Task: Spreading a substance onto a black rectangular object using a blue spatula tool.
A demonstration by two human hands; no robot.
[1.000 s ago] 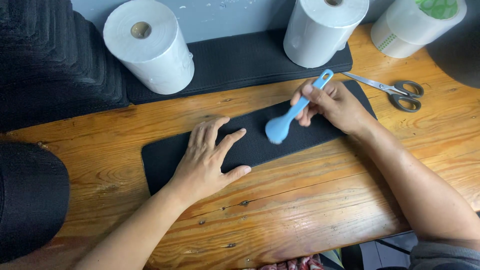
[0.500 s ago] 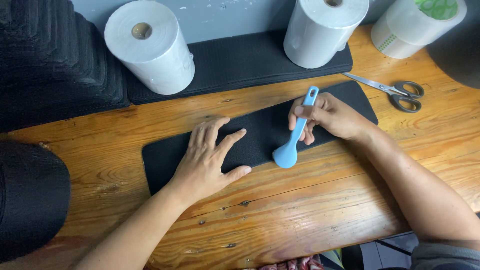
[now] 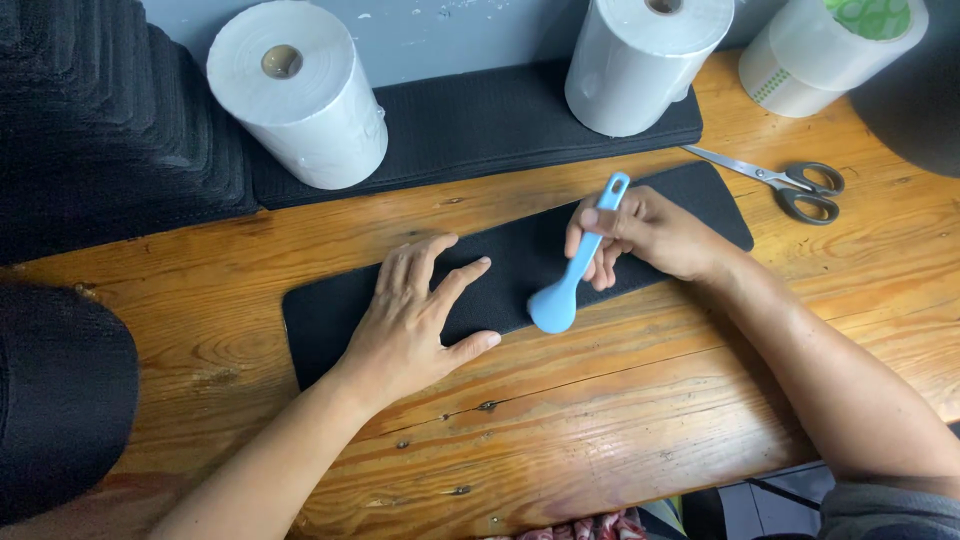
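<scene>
A black strip (image 3: 510, 265) is pressed flat by the open left hand (image 3: 415, 320); a blue spatula (image 3: 575, 265) is held in the right hand's (image 3: 650, 235) closed grip, its head at the strip's near edge.

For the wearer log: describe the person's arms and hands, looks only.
Both forearms are bare, with no sleeves reaching them. The left hand and right hand wear no gloves; no rings, watch or bands show. A bit of dark grey cloth shows by the right upper arm at the lower right corner.
</scene>
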